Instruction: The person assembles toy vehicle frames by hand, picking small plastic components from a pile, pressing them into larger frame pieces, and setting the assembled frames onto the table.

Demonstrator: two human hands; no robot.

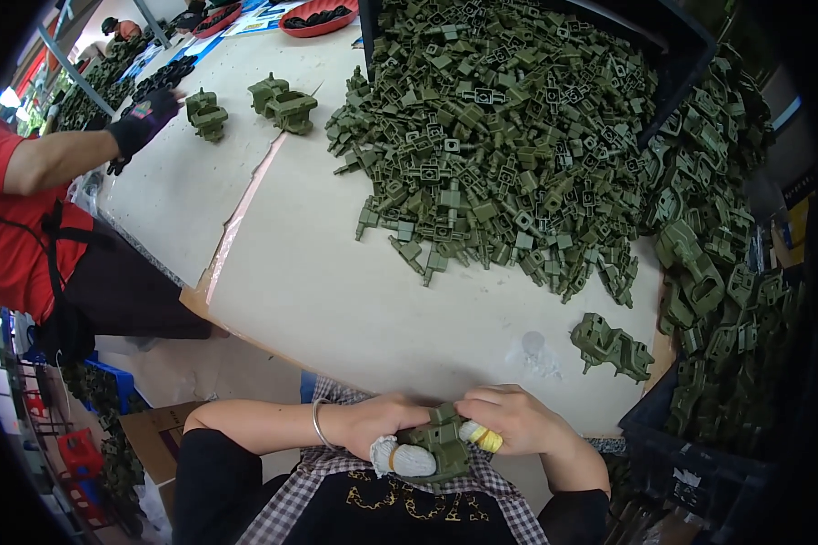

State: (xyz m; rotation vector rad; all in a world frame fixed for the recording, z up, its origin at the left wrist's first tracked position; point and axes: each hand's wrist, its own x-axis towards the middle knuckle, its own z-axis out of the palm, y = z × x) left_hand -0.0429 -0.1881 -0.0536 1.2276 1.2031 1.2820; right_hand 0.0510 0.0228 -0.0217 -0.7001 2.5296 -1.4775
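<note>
Close to my chest, both hands are closed on an olive-green plastic toy vehicle body. My left hand grips its left side, the thumb wrapped in white cloth or tape. My right hand grips its right side, with a white and yellow wrapping on the thumb. The fingers under the part are partly hidden. Beyond my right hand, a similar green vehicle body lies on the table. Farther off spreads a large heap of small green plastic parts.
A dark bin piled with green vehicle bodies stands on the right. At the left, a co-worker in a red shirt reaches a black-gloved hand toward assembled green pieces. Red trays of black parts sit at the back.
</note>
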